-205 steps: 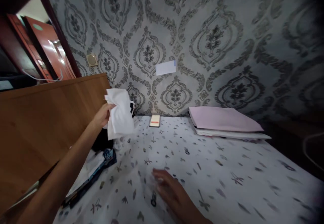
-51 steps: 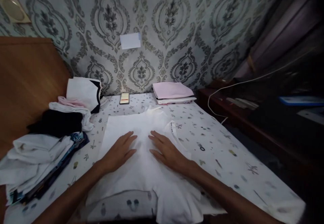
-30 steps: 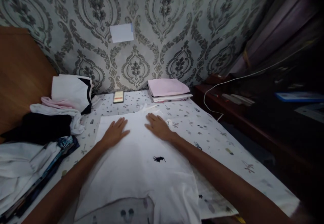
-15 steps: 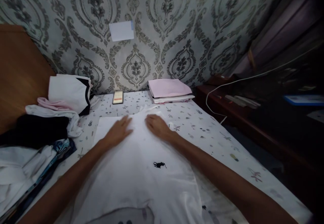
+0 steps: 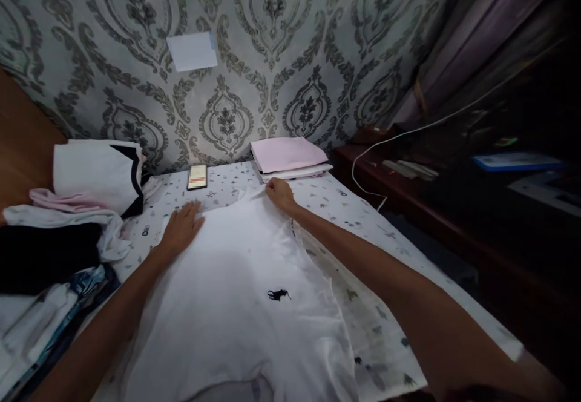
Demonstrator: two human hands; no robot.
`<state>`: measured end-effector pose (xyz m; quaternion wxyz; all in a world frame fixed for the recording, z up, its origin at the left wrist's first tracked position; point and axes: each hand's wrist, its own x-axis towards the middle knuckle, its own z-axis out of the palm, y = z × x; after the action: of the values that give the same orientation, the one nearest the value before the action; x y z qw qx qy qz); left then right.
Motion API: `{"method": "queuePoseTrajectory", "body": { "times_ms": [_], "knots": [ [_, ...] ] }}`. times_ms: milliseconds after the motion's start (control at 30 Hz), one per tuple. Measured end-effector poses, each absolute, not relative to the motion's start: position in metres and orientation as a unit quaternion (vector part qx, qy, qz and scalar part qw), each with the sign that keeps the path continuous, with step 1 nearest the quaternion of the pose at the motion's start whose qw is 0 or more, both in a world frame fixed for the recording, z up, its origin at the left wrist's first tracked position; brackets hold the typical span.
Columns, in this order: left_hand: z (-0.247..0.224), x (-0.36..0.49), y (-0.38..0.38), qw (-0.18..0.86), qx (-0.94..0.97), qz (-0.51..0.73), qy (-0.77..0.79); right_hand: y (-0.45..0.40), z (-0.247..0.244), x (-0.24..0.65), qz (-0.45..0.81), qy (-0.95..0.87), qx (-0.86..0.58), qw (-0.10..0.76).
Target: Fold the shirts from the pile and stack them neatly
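A white T-shirt [image 5: 227, 281] with a small black horse-and-rider emblem lies spread out before me, its neckline at the near edge. My left hand [image 5: 182, 227] rests flat on the shirt's far left corner, fingers stretched forward. At the far right corner, my right hand [image 5: 280, 195] is closed with the fabric pinched in its fingers, and the cloth there is pulled slightly up. The shirt's right side shows loose wrinkles.
A phone [image 5: 196, 177] and a folded pink-topped stack [image 5: 290, 154] lie by the patterned wall. Clothes [image 5: 97, 175] are piled on the left, including a black garment [image 5: 49, 257]. On the right, a white cable [image 5: 408, 132] hangs across a dark red desk [image 5: 408, 208].
My hands have moved apart from the middle of the shirt's far edge. The left went to the left corner; the right moved farther away and gripped the cloth. My view has turned slightly right.
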<state>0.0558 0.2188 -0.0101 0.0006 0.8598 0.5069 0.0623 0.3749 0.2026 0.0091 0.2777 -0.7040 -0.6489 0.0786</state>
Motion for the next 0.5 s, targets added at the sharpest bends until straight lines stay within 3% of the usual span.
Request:
{"method": "queuePoseTrajectory", "body": {
  "times_ms": [267,500],
  "knots": [
    [-0.006,0.119,0.19,0.086,0.928,0.019,0.361,0.182,-0.007,0.304,0.116,-0.801,-0.523,0.269],
    [-0.003,0.075,0.222,0.049,0.888,0.038,0.455,0.19,-0.012,0.331,0.11,-0.721,-0.609,0.313]
  ]
}}
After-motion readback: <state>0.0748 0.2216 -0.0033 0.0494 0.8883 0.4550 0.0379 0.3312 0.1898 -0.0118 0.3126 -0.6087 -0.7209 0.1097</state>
